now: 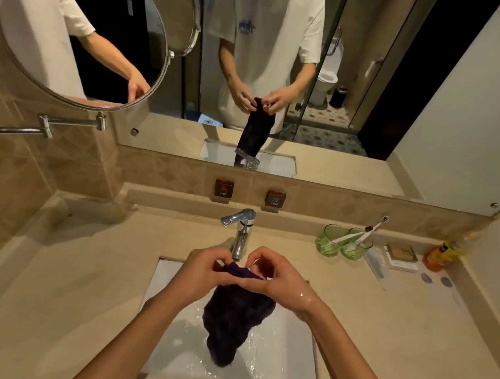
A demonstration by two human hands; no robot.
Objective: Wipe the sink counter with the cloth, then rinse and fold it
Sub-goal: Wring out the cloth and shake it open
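A beige stone desk (67,275) wraps a white rectangular sink (282,356) under a wide wall mirror (386,96). On the tiled backsplash sit two small dark signs, one reading "HOT" (224,188), the other "COLD" (275,198), behind the chrome tap (240,231). The left hand (200,274) and right hand (277,282) meet just under the spout, fingers curled and pinching the top edge of a dark purple wet cloth (235,320), which hangs into the basin. Two green glass tumblers (343,242) with toothbrushes, a small box (401,255) and an orange bottle (440,255) crowd the desk's right rear corner. The left stretch lies bare; the front edge glistens wet.
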